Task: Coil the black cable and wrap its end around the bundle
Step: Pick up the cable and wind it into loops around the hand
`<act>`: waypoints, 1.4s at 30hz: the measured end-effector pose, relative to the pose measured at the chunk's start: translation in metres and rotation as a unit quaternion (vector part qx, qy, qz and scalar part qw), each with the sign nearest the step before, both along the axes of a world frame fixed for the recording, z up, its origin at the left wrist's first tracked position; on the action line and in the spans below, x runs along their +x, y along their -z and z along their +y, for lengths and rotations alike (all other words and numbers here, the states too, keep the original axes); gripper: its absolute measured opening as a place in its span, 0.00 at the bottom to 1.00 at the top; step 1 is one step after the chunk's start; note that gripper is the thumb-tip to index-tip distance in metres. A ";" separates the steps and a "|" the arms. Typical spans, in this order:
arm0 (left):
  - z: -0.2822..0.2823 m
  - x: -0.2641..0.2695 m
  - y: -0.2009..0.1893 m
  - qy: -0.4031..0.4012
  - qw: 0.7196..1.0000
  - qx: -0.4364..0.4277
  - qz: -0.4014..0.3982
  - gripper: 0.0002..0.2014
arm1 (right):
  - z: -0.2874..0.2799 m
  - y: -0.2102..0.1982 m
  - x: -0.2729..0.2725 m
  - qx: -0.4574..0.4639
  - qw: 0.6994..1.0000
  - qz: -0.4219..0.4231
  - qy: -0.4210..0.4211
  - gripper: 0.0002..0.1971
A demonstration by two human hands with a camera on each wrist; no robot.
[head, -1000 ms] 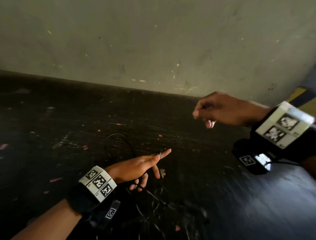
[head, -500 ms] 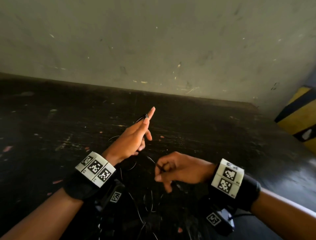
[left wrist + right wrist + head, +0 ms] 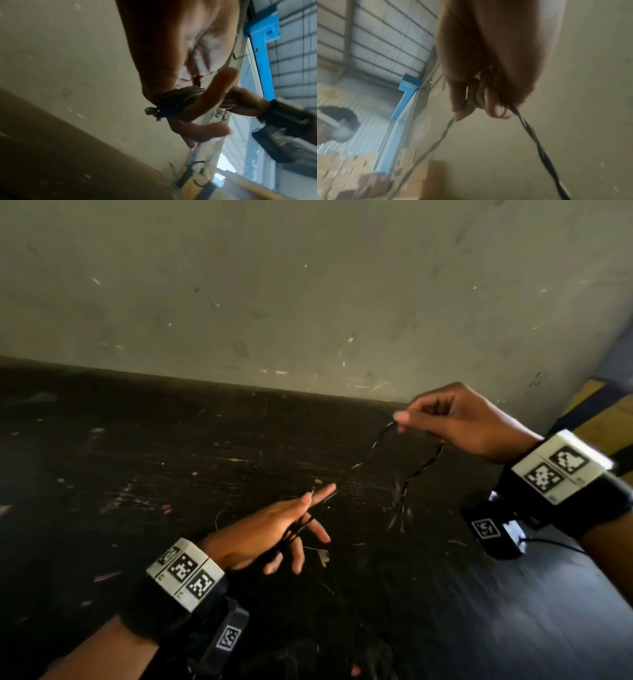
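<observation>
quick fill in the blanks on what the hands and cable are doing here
1. Cable loops sit round the fingers of the ___ hand.
2. The right hand has a pinch grip on the cable, whose slack hangs ___ from it to the dark surface.
3. Beyond the dark surface rises a bare ___.
Missing words: left; down; wall

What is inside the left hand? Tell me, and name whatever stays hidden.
Several turns of black cable lie in the left hand, behind a straight finger; one strand runs up to the right hand, which pinches it. How the turns pass behind the fingers is covered.
</observation>
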State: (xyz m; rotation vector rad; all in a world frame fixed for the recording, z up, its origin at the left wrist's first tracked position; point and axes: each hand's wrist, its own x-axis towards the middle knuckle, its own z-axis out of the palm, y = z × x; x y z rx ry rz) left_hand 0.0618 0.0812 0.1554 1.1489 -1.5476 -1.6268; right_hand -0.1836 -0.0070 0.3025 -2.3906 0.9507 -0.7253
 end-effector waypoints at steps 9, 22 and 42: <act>0.014 -0.016 -0.015 0.178 0.972 0.071 0.135 0.23 | -0.024 0.023 0.012 -0.075 0.996 -0.021 0.049 0.18; -0.017 -0.014 -0.058 -0.047 0.908 -0.015 0.416 0.23 | 0.011 0.142 0.057 -0.031 0.999 0.014 -0.031 0.20; -0.010 -0.020 -0.011 -0.026 0.991 -0.114 -0.064 0.25 | 0.046 0.013 0.059 0.032 0.927 0.365 -0.079 0.06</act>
